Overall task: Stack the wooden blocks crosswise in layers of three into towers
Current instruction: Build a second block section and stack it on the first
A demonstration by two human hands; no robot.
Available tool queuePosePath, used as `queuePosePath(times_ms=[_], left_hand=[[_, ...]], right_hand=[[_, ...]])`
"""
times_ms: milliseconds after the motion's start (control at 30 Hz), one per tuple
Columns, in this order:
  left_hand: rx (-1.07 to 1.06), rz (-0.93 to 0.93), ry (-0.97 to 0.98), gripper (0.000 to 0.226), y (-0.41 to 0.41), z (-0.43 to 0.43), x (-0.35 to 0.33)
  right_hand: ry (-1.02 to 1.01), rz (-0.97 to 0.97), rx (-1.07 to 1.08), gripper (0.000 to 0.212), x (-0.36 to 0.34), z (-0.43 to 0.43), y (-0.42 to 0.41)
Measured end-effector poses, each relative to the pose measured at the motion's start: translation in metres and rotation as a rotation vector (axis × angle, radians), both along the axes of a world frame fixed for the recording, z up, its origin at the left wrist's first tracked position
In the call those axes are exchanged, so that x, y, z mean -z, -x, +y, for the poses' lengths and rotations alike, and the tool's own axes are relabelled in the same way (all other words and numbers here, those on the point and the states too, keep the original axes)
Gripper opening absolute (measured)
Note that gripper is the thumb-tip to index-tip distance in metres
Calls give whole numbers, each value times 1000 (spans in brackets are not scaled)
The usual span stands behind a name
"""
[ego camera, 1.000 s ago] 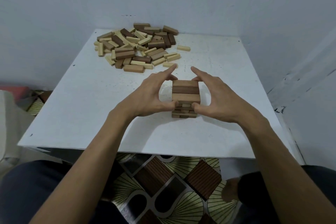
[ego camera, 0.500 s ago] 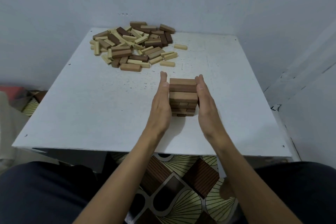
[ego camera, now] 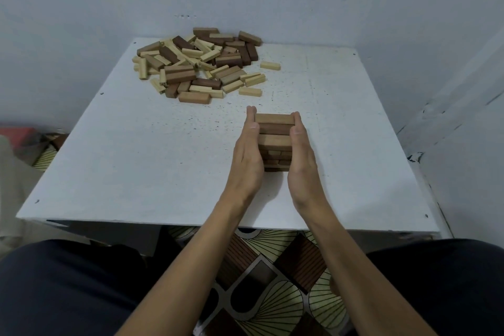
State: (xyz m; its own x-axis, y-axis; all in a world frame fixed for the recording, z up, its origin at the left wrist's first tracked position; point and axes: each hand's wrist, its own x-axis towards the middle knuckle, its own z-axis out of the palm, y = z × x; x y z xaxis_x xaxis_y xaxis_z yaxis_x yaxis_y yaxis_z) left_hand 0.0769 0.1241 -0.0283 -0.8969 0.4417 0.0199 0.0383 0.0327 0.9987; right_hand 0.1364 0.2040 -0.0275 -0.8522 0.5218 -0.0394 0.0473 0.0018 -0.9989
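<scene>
Brown wooden blocks are stacked into a short tower (ego camera: 275, 142), which stands on the white square table (ego camera: 131, 161), right of the middle and nearer to the front edge. Its top layer is made of three blocks laid side by side, with their length from left to right; the middle one is darker than the other two. Lower layers are seen on the near face, but their number cannot be told.

The tower is enclosed between two flat hands. The left hand (ego camera: 246, 155) is laid against the left side with the fingers straight and kept together. The right hand (ego camera: 301, 158) is laid in the same way against the right side. No finger is curled around a block; the palms are only pressed to the sides.

A loose pile of pale, mid-brown and dark brown wooden blocks (ego camera: 199, 63) is spread on the far left part of the table, well apart from the tower. One single pale block (ego camera: 270, 65) lies alone just right of the pile. Below the front edge a brown and cream patterned floor (ego camera: 272, 267) is seen between legs in dark cloth.
</scene>
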Motion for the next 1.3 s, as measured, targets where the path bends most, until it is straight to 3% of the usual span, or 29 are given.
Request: queuePosePath(times_ms=[267, 567, 700, 833, 1100, 1300], left_hand=[[-21, -24, -20, 69, 0, 2, 0], [-29, -16, -10, 54, -1, 0, 0], [-53, 10, 8, 49, 0, -4, 3], [-6, -133, -97, 54, 0, -5, 5], [3, -121, -32, 66, 0, -2, 4], [37, -108, -9, 56, -1, -4, 3]], right_hand=[[-17, 27, 5, 51, 3, 1, -1], [-21, 34, 26, 51, 5, 5, 1], [3, 43, 48, 69, 14, 11, 3], [30, 1, 18, 88, 26, 14, 9], [30, -46, -33, 94, 25, 12, 10], [27, -36, -42, 102, 27, 11, 9]])
